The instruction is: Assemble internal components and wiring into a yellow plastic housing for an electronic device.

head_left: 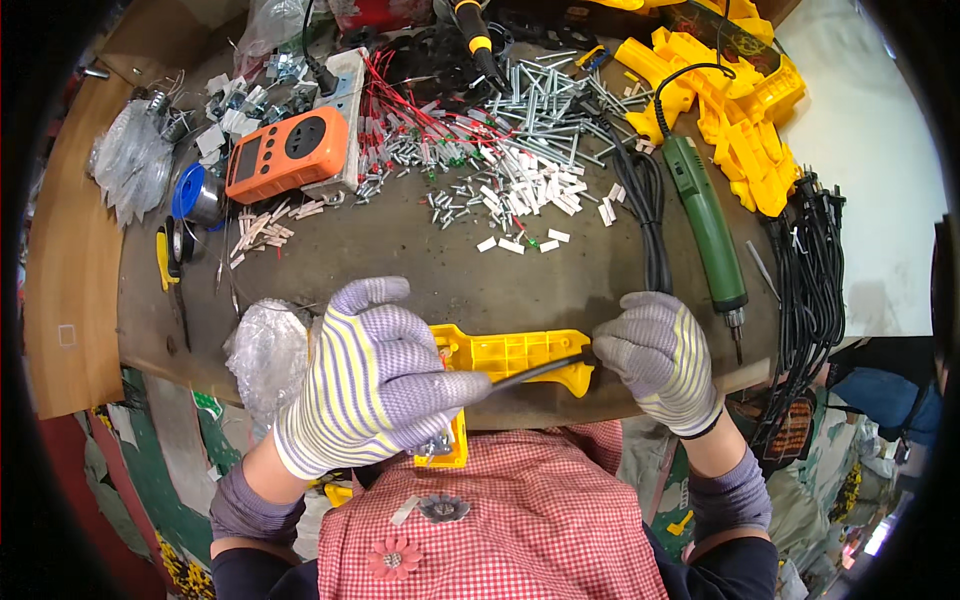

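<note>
A short stretch of black cable (535,372) runs between my two striped gloved hands. My left hand (365,385) is closed, its fingers pinching the left end of that stretch. My right hand (660,360) grips the cable at the other side with curled fingers. From there a black cord bundle (645,200) leads up across the table. Beneath the cable lies a yellow plastic housing half (520,352), shaped like a tool handle, ribbed inside. Its lower part (455,445), near my apron, holds small metal parts, partly hidden by my left hand.
A green electric screwdriver (705,220) lies right of my right hand, beside black power cords (810,270). Screws (545,105), white blocks (535,185) and red wires (400,110) spread behind. An orange meter (290,155), pliers (170,258) and yellow housings (735,110) stand around.
</note>
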Demonstrator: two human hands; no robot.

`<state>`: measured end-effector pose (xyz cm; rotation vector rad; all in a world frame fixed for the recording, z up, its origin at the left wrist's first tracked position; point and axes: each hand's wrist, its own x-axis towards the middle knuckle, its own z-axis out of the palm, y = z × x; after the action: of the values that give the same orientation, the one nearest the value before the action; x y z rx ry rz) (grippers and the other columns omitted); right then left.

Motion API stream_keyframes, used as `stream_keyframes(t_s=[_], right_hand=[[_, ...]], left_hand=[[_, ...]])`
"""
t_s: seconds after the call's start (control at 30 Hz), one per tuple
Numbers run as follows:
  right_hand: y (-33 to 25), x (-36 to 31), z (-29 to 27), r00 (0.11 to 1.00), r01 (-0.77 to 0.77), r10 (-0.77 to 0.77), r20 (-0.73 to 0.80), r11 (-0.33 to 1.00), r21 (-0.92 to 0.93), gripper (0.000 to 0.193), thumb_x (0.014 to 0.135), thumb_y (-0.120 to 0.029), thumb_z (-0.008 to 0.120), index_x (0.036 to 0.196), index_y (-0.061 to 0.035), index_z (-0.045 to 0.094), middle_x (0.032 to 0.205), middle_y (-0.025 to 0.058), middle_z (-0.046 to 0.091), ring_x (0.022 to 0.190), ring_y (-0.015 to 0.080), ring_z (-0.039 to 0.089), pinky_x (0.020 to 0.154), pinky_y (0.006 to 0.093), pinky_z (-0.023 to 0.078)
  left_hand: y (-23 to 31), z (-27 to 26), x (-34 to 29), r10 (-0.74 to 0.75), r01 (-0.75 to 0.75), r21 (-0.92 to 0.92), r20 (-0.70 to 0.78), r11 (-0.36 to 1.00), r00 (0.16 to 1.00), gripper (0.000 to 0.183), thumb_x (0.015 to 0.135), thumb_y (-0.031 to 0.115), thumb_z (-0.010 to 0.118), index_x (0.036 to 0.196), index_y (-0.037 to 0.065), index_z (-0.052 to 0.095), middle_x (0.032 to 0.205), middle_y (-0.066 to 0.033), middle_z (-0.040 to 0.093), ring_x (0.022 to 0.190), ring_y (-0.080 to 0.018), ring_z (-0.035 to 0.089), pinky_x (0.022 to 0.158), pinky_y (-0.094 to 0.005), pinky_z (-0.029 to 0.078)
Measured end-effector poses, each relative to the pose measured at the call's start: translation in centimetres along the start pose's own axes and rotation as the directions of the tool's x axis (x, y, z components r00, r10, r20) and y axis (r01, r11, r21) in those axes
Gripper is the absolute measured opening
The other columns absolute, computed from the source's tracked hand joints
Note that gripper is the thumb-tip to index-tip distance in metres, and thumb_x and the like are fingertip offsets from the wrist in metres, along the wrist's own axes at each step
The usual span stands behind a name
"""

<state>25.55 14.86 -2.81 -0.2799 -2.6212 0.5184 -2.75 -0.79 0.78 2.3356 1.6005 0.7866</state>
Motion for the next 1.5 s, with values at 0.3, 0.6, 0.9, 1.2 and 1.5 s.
stream_keyframes(t_s=[0.3, 0.6, 0.9, 1.2, 1.5], right_hand=[[0.1, 2.4, -1.2, 0.967, 0.254, -0.248, 0.058, 0.955, -0.151, 0.022, 0.073, -0.019, 0.073, 0.093, -0.0095, 0.067, 0.092, 0.0065, 0.067, 0.081, 0.0243, 0.066, 0.082, 0.0454, 0.057], [-2.4, 7.1, 0.1, 0.869, -0.460, 0.367, 0.331, 0.845, 0.272, 0.030, 0.086, -0.024, 0.070, 0.107, -0.0020, 0.066, 0.095, 0.0213, 0.069, 0.090, 0.0405, 0.066, 0.078, 0.0475, 0.053], [-2.4, 11.4, 1.8, 0.732, -0.467, 0.274, 0.624, 0.869, 0.166, 0.037, 0.088, -0.029, 0.069, 0.111, -0.0006, 0.071, 0.096, 0.0234, 0.071, 0.092, 0.0402, 0.068, 0.081, 0.0457, 0.054], [-4.0, 15.6, 2.0, 0.475, -0.534, 0.313, 0.823, 0.845, -0.013, 0.049, 0.089, -0.048, 0.068, 0.104, -0.0014, 0.072, 0.090, 0.0220, 0.071, 0.090, 0.0391, 0.068, 0.081, 0.0466, 0.053], [-4.3, 14.3, 1.4, 0.404, -0.728, 0.409, 0.818, 0.685, 0.018, 0.031, 0.088, -0.033, 0.073, 0.101, -0.0047, 0.072, 0.074, 0.0141, 0.067, 0.071, 0.0286, 0.069, 0.069, 0.0424, 0.055]], left_hand=[[0.0, 0.6, 0.4, -0.149, 0.157, 0.112, -0.079, 0.981, 0.986, 0.022, 0.065, 0.016, 0.077, 0.087, 0.019, 0.076, 0.081, -0.0002, 0.060, 0.080, -0.0253, 0.059, 0.090, -0.0525, 0.043], [-0.1, 0.6, 0.8, -0.134, 0.142, 0.090, -0.092, 0.986, 0.987, 0.017, 0.066, 0.012, 0.075, 0.082, 0.012, 0.073, 0.083, -0.0047, 0.061, 0.080, -0.0283, 0.060, 0.080, -0.0468, 0.047], [-0.1, 0.9, -0.6, -0.390, 0.288, -0.334, -0.298, 0.898, 0.871, 0.028, 0.078, 0.022, 0.072, 0.102, 0.007, 0.073, 0.096, -0.0130, 0.063, 0.089, -0.0322, 0.061, 0.081, -0.0428, 0.050], [-0.2, 1.0, -1.2, -0.351, 0.261, -0.293, -0.316, 0.920, 0.882, 0.038, 0.097, 0.035, 0.056, 0.109, 0.001, 0.069, 0.096, -0.0140, 0.059, 0.089, -0.0290, 0.061, 0.081, -0.0381, 0.049], [0.3, 0.9, -1.0, -0.328, 0.204, -0.290, -0.488, 0.935, 0.809, 0.024, 0.081, 0.009, 0.068, 0.105, 0.005, 0.069, 0.093, -0.0124, 0.064, 0.090, -0.0341, 0.061, 0.085, -0.0409, 0.049]])
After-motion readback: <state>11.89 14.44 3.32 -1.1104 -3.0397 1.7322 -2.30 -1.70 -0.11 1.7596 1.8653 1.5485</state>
